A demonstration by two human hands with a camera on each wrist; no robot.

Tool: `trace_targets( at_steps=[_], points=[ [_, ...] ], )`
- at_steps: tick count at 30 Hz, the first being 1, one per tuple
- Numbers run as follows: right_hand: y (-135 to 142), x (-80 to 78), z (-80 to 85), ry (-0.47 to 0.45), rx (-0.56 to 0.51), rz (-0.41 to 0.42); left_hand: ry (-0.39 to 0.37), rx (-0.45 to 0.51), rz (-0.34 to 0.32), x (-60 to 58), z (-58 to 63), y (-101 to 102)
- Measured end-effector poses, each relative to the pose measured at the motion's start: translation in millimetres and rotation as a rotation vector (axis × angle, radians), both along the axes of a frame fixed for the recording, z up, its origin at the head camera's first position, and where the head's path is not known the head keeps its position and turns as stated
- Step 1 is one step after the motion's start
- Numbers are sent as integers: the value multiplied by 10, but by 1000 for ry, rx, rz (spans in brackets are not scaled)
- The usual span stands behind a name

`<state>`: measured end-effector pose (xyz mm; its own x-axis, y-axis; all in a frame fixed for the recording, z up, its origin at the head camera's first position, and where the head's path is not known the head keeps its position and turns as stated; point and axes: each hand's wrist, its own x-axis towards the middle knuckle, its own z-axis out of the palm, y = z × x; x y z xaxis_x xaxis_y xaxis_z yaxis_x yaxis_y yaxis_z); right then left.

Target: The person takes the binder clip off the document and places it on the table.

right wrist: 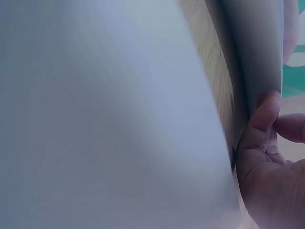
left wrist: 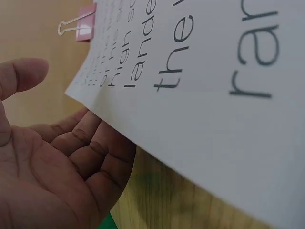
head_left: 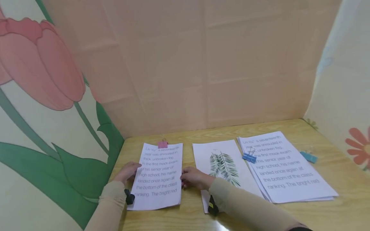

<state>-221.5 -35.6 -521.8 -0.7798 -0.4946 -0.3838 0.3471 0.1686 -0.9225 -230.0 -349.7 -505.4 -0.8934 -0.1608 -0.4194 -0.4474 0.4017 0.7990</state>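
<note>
A sheet of printed paper [head_left: 156, 179] lies on the left part of the table, a pink binder clip [head_left: 162, 145] at its top edge. At its left edge is my left hand [head_left: 128, 172]; in the left wrist view its fingers [left wrist: 97, 148] reach beneath the edge, while the thumb stands apart from the sheet. My right hand [head_left: 197, 178] pinches the right edge between thumb and finger. That edge of the paper [right wrist: 262, 43] curves upward in the right wrist view.
Right of the hands lies a sheet with a leaf picture [head_left: 225, 163], partly under my right forearm. Beside it is a stack of printed sheets [head_left: 289, 173] bearing a blue binder clip [head_left: 249, 157]. A teal binder clip [head_left: 309, 157] sits to its right. Covered walls [head_left: 202, 64] bound the wooden table.
</note>
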Motion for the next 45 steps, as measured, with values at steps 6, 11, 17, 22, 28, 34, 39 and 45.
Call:
trace_targets(
  at_steps=[6, 11, 17, 22, 28, 34, 39, 45],
  points=[
    [49, -3, 11, -5, 20, 7, 5, 5, -12, -40, 3, 69],
    [64, -18, 20, -17, 52, 8, 15, 21, -19, -94, 2, 120],
    [83, -5, 36, 3, 98, 8, 27, 23, -2, -201, -29, 187],
    [104, 25, 45, 41, 109, 34, 24, 0, 23, -268, -73, 228],
    [96, 33, 89, 47, 119, 48, 65, -5, 51, -365, -96, 279],
    [90, 40, 95, 32, 155, 52, 103, -56, 64, -457, -128, 317],
    [103, 43, 64, 17, 174, 62, 73, -49, 46, -510, -173, 323],
    [127, 45, 94, 36, 176, 59, 76, -47, 32, -549, -131, 355]
  ],
)
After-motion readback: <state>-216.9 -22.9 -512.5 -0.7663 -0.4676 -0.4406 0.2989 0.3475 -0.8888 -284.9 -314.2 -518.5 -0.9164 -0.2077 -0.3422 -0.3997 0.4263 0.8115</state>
